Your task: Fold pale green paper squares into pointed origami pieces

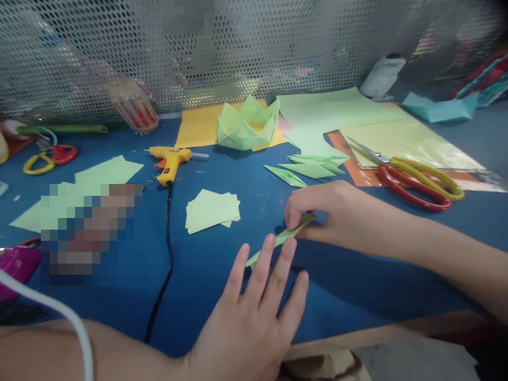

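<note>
A narrow folded strip of light green paper [282, 237] lies on the blue table [206, 275]. My left hand [257, 312] lies flat with its fingers stretched out, the fingertips pressing on the near end of the strip. My right hand [329, 214] has its fingers curled and pinches the far end of the same strip. A small stack of green paper squares [212, 210] sits just left of the hands. Several folded green pointed pieces [309, 168] lie beyond my right hand.
A yellow glue gun [171, 161] with a black cord [164, 275] lies left of centre. A green paper crown shape [246, 124] stands on yellow paper at the back. Red and yellow scissors [416, 180] rest on sheets at right. A mesh wall [254, 47] closes the back.
</note>
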### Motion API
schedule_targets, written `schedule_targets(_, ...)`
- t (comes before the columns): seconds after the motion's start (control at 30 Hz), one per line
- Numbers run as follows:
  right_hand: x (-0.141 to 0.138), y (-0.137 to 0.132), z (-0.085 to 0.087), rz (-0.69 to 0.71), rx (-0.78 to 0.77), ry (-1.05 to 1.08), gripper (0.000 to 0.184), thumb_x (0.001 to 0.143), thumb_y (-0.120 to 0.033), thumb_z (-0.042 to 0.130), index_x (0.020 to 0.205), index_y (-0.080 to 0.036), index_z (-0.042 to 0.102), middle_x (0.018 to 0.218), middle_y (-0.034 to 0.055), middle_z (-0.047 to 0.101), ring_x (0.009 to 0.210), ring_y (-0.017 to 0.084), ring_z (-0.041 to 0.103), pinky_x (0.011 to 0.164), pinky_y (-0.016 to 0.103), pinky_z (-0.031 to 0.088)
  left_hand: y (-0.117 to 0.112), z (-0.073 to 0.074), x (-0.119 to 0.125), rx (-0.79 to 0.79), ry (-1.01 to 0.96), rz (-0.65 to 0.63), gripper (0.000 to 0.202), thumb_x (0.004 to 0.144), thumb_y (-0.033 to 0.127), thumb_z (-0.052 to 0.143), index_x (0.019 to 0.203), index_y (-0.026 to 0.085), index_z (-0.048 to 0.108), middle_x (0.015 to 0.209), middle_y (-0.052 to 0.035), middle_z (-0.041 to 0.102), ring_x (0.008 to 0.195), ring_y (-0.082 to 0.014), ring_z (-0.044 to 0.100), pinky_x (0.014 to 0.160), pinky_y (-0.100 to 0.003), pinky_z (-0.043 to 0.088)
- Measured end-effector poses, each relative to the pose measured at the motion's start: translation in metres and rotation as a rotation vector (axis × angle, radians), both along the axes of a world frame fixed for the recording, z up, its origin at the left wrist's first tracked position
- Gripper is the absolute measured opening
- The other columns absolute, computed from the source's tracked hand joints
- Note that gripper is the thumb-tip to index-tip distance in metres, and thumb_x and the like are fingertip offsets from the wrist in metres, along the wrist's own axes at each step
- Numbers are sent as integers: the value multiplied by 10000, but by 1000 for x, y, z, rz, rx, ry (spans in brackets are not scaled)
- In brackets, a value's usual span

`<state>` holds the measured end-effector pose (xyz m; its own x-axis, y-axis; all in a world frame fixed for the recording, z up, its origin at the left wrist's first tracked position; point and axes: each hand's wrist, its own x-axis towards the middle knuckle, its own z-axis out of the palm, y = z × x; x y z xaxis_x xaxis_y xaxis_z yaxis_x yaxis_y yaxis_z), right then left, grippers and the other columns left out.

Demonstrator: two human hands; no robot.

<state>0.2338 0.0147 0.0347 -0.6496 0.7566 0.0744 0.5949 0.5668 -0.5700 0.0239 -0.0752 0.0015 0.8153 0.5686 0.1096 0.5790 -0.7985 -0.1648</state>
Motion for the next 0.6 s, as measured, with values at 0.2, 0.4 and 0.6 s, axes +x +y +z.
schedule_targets(0.2,0,5,-7,113,79,149,162,804,-81,519,694,-194,553,930,45,600,848,137,595,729,242,467,4,-4,-3,25,-51,-80,631,852,466,493,1364,103,426,1469,-256,367,1356,-380,360,1098,-481,68)
schedule_targets(0.4,8,17,2,138,-249,11,150,812,-172,562,883,-204,690,1146,60,609,1000,164,613,811,258,496,6,-6,-3,-28,-45,-80,608,883,425,460,1384,89,383,1405,-278,428,1312,-359,445,1023,-437,294)
schedule_targets(0.6,12,21,4,-15,-457,68,252,835,-416,623,934,-189,669,824,7,672,712,119,602,624,225,476,5,2,-2,-71,-33,-83,600,859,417,522,1365,103,448,1404,-281,426,1276,-360,488,935,-422,447)
